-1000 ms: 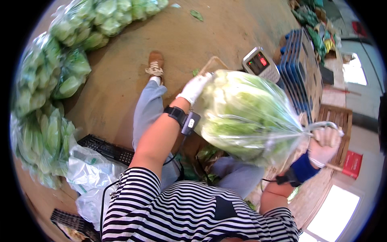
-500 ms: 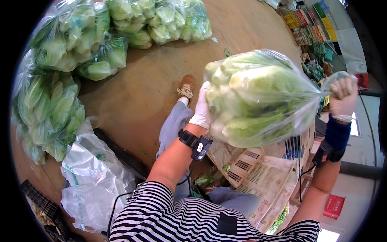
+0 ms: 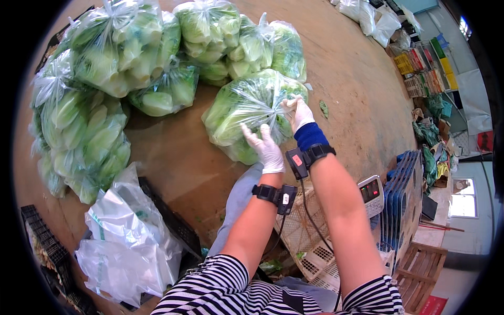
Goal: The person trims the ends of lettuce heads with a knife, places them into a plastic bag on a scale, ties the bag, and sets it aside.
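Note:
A clear plastic bag of green lettuce heads [image 3: 231, 113] stands on the brown floor ahead of me, its top gathered. My right hand [image 3: 298, 113], in a white glove, pinches the twisted neck of the bag. Just left of it my left hand [image 3: 266, 148], gloved too, is held close to the bag with thumb and fingers spread. Nothing is in the left hand; whether its fingertips touch the plastic I cannot tell.
Several more tied bags of lettuce [image 3: 121, 52] crowd the left and far left. Nearer lie empty plastic bags [image 3: 126, 241] over a black crate [image 3: 168, 220]. At right are a beige crate [image 3: 299, 220], a scale display [image 3: 370, 192] and blue stacked panels [image 3: 401, 189].
The bag of lettuce has come down from the air at right to the floor beside the other bags. My left hand has let go of its base; the right still grips the neck.

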Available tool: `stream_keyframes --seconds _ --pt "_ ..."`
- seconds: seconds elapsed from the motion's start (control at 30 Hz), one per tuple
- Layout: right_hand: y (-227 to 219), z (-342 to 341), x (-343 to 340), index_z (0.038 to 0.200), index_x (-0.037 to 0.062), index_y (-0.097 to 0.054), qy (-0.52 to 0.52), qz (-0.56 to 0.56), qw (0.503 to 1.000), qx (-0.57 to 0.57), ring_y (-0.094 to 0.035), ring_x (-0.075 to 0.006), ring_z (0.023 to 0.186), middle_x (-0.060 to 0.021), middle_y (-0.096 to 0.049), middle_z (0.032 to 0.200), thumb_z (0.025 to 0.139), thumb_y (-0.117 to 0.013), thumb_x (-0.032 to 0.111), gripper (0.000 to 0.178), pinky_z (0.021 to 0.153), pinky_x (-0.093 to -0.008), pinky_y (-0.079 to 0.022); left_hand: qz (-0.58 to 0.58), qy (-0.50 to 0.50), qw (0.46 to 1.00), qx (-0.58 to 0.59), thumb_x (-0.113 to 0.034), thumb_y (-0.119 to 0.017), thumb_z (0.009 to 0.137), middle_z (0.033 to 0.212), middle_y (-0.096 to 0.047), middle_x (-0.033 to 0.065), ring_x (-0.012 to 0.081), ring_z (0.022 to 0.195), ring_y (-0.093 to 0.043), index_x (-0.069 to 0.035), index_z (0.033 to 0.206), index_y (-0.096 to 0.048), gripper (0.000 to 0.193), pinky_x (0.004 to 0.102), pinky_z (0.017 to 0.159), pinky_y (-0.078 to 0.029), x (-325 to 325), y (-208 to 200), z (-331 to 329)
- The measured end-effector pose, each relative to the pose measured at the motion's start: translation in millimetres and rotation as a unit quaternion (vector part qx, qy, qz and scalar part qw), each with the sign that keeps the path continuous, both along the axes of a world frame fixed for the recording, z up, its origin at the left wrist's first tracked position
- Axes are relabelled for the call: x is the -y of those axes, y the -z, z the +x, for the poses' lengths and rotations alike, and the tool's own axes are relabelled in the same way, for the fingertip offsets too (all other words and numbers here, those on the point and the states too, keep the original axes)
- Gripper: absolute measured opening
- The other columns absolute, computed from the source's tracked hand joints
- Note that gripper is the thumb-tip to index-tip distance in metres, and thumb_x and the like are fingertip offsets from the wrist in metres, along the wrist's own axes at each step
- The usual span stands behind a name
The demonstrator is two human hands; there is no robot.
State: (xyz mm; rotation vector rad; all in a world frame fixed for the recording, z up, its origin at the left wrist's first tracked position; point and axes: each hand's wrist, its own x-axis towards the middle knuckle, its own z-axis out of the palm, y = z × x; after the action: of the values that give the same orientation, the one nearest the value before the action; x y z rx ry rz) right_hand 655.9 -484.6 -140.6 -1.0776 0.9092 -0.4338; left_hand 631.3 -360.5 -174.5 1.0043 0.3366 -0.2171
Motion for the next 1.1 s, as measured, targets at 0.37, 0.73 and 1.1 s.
stream_keyframes --seconds 0.37,0.73,1.1 --pt "-93.0 -305.6 -201.5 0.123 0.0024 -0.047 0.014 0.050 0.992 -0.114 -0.053 -0.0223 0.107 -0.0120 -0.053 0.120 0.089 -0.048 0.023 0.039 0.091 -0.0328 -0.039 -0.115 0.231 0.964 -0.068 -0.018 -0.054 0.083 0.114 -0.050 0.0140 0.0161 0.099 -0.048 -0.014 0.132 -0.030 0.055 0.0307 0.078 -0.041 -79.0 -48.3 -48.6" --pt "-67.8 -497.9 -377.0 0.106 0.0044 -0.057 0.005 -0.130 0.949 -0.288 -0.058 -0.0110 0.079 -0.0053 -0.061 0.097 0.091 -0.045 0.016 0.023 0.064 -0.0197 -0.042 0.294 0.253 0.873 0.295 -0.028 -0.057 0.085 0.060 -0.054 0.0146 0.0234 0.055 -0.053 -0.002 0.069 -0.059 0.030 0.0359 0.053 -0.040 -461.1 -116.0 -29.9" --pt "-101.7 -415.0 -379.3 0.107 0.0010 -0.057 -0.112 -0.221 0.956 -0.155 -0.056 -0.0110 0.084 -0.0052 -0.060 0.096 0.091 -0.048 0.014 0.022 0.073 -0.0210 -0.045 0.554 0.318 0.768 0.049 -0.031 -0.065 0.070 0.089 -0.061 0.0213 0.0376 0.083 -0.059 -0.002 0.090 -0.058 0.035 0.0422 0.074 -0.044 -570.5 77.8 -42.9"
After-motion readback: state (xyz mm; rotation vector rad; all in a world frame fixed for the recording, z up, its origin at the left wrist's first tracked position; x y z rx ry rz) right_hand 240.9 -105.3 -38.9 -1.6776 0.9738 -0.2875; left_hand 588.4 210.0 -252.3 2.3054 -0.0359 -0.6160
